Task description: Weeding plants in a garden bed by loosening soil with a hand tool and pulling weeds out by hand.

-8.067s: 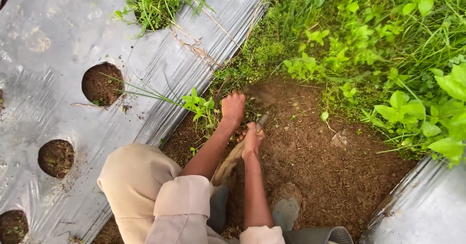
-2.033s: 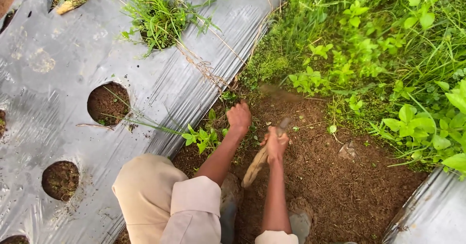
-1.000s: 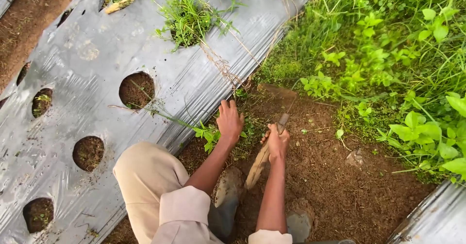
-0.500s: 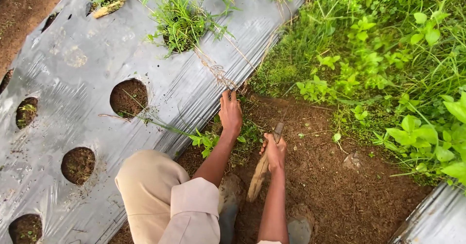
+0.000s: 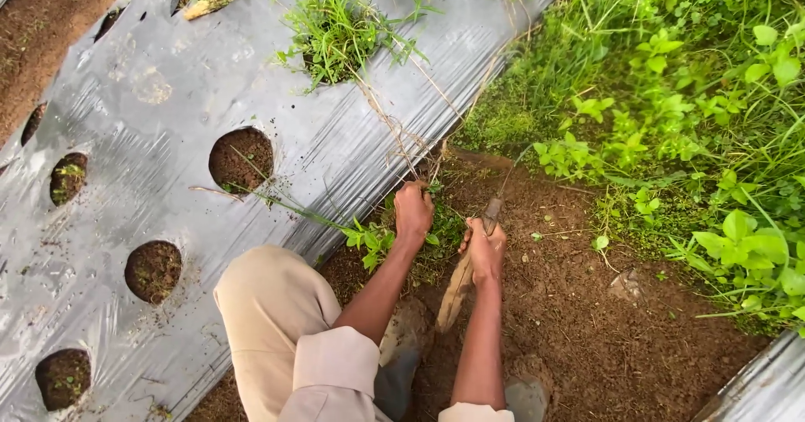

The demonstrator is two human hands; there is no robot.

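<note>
A furrow of bare brown soil (image 5: 587, 304) is seen from above, between a bed covered in silver plastic sheeting (image 5: 168, 78) and a bank of green weeds (image 5: 671, 95). The left hand (image 5: 413, 212) is closed around a clump of small weeds (image 5: 373, 239) and dry stems at the edge of the sheeting, fingers curled tight into the growth. The right hand (image 5: 485, 250) is wrapped in a fist around the wooden handle of a small hand tool (image 5: 461, 279), whose dark blade tip points at the soil just beside the gripped weeds. Round planting holes (image 5: 241, 158) are cut in the sheeting, well apart from the hands. A bent knee in beige trousers (image 5: 268, 304) is seen below. As a judgement, the weeds are best held low near the roots, with the blade kept clear of the plastic so that it is not torn.
</note>
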